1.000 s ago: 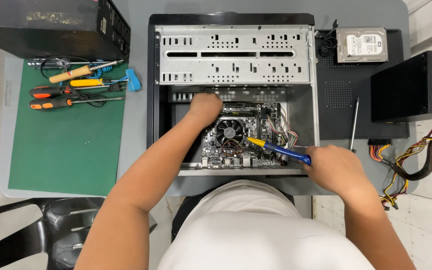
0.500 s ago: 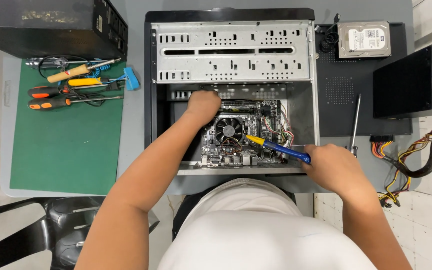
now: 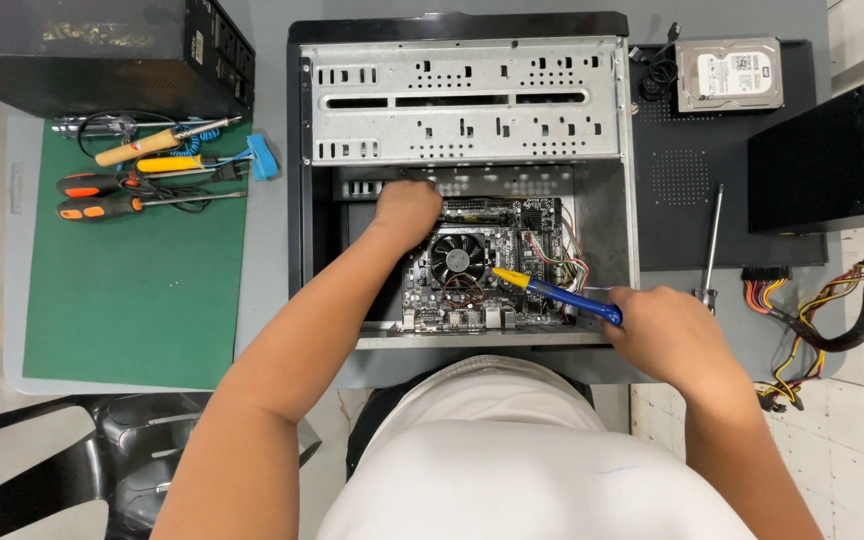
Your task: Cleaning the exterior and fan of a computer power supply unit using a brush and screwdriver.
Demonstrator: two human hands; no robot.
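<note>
Little is changed against the earlier frames: both hands are kept where they were, and only the view is shifted slightly.

The left hand (image 3: 407, 212) is reached into the open computer case (image 3: 297, 200), curled loosely with the knuckles uppermost, resting at the upper left corner of the motherboard (image 3: 542, 225). Whether anything is gripped beneath it cannot be told, as the fingertips are hidden.

The right hand (image 3: 667, 335) is closed around the handle of a screwdriver (image 3: 557, 295). The tool is seen as a blue handle with a yellow forward section; its tip is directed away from the right hand, toward the cooler fan (image 3: 457, 258), which lies just beyond the tip and just below the left hand.

The screwdriver is judged light, rigid and easily controlled; it is best held on the blue handle, as at present. The board beneath is judged fragile, so that a slipped tip could score traces or catch the coloured wires (image 3: 562, 265) between the tip and the right hand.

Beyond the right hand, a long thin screwdriver (image 3: 714, 235) is laid on the black side panel (image 3: 692, 180), with a hard drive (image 3: 730, 73) farther off. Well outside the left hand, several hand tools (image 3: 137, 165) are set on a green mat (image 3: 132, 300).
</note>
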